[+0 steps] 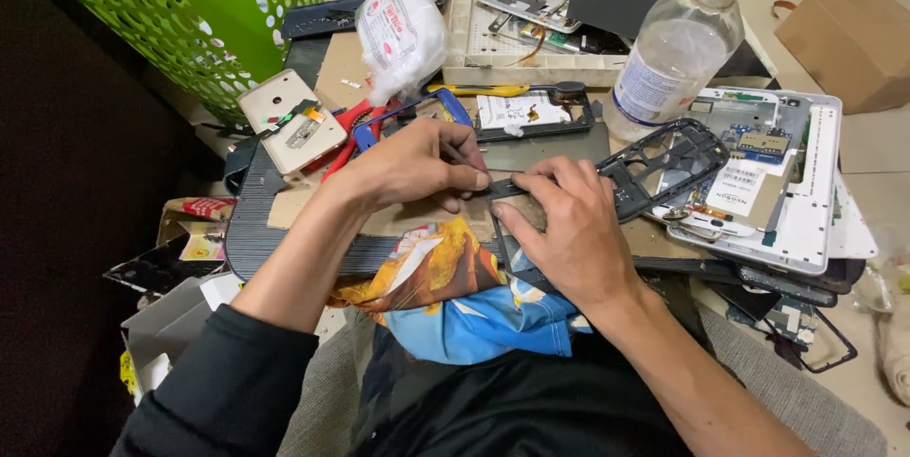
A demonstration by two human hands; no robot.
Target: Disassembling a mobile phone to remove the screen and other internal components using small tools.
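Observation:
My left hand pinches a thin metal tool, its tip pointing right toward a small dark flat part on the work board. My right hand presses down on that part, thumb and forefinger on either side of it. The part itself is mostly hidden under my fingers. A black plastic phone frame lies just right of my right hand. A colourful orange and blue cloth lies on my lap below both hands.
A clear plastic bottle stands at the back right. A white tray holds phone parts. An opened white device lies at right. Red and blue pliers, a white wrapped bundle and a green basket are at left.

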